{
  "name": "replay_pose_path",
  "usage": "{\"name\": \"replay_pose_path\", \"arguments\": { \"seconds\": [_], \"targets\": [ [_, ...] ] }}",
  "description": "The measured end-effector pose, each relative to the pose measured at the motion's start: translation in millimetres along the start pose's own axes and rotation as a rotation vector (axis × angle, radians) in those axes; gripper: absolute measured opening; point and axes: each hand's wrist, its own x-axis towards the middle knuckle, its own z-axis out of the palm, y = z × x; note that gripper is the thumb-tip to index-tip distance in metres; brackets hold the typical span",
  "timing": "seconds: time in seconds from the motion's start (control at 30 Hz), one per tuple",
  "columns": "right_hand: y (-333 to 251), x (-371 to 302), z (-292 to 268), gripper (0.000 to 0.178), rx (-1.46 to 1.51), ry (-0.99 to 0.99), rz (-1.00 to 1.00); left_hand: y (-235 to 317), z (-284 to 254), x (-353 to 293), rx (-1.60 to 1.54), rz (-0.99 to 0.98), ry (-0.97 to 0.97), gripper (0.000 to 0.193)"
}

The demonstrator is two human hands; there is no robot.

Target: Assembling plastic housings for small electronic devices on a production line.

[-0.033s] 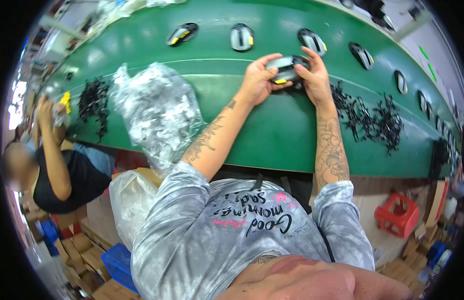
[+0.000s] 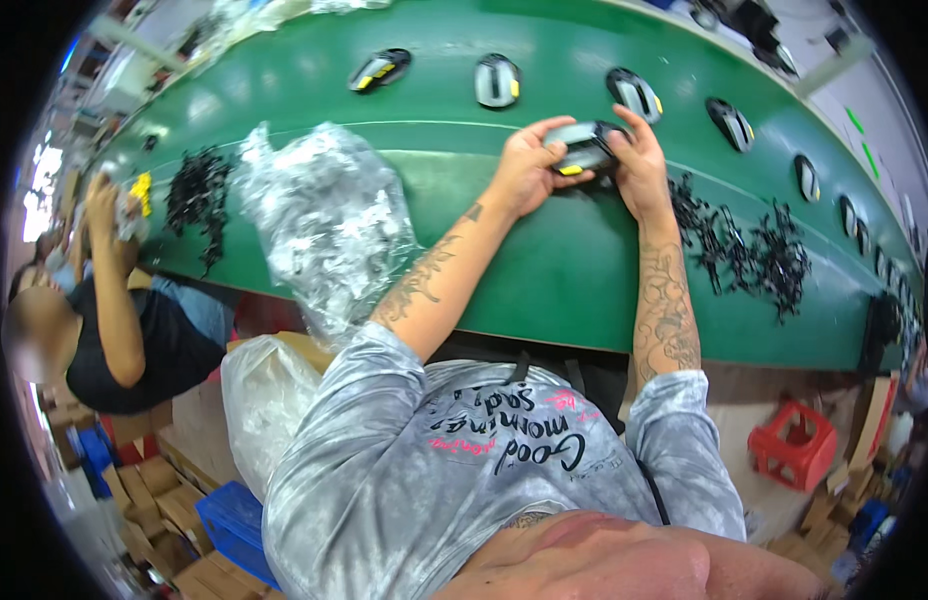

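Observation:
Both my hands hold one oval black-and-grey plastic housing [image 2: 584, 146] with a yellow tab, raised over the green bench [image 2: 544, 270]. My left hand [image 2: 527, 170] grips its left end, thumb on top and fingers around the edge. My right hand [image 2: 641, 172] closes on the right end, its thumb pressed on the black part and the index finger pointing up and away. The underside is hidden by my fingers. Just beyond, similar housings [image 2: 634, 95] [image 2: 497, 82] lie on the bench. Right of my right forearm is a tangled pile of small black parts [image 2: 754, 250].
A clear plastic bag [image 2: 329, 220] of parts lies left of my left forearm. Another black pile [image 2: 197, 200] and yellow pieces [image 2: 142, 193] are farther left, near a person in black [image 2: 109, 340]. A red stool [image 2: 794, 445] stands at right, a blue crate [image 2: 234, 530] at lower left.
The whole view has shifted slightly, so the bench items sit a little lower and to the right. Both hands keep their grip on the housing, which looks less blurred.

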Motion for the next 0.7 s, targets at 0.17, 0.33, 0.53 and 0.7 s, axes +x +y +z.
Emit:
{"name": "replay_pose_path", "arguments": {
  "seconds": [0.17, 0.33, 0.53, 0.7],
  "targets": [
    [11.8, 0.6, 6.3, 0.051, -0.001, 0.228, 0.004, -10.9, 10.4, -8.9, 0.399, 0.08, -0.006, 0.047],
    [-6.7, -10.2, 19.1, 0.046, 0.218, -0.005, -0.058, 15.7, 48.0, -25.2, 0.42, 0.074, 0.082, 0.045],
    [-15.5, -12.1, 26.6, 0.044, 0.256, -0.074, -0.167, 52.1, 85.1, -22.1, 0.414, 0.007, 0.169, 0.042],
    [-14.6, -20.0, 1.8, 0.062, -0.579, 0.115, -0.141, 136.9, 55.7, 46.7, 0.638, 0.312, 0.271, 0.037]
  ]
}}
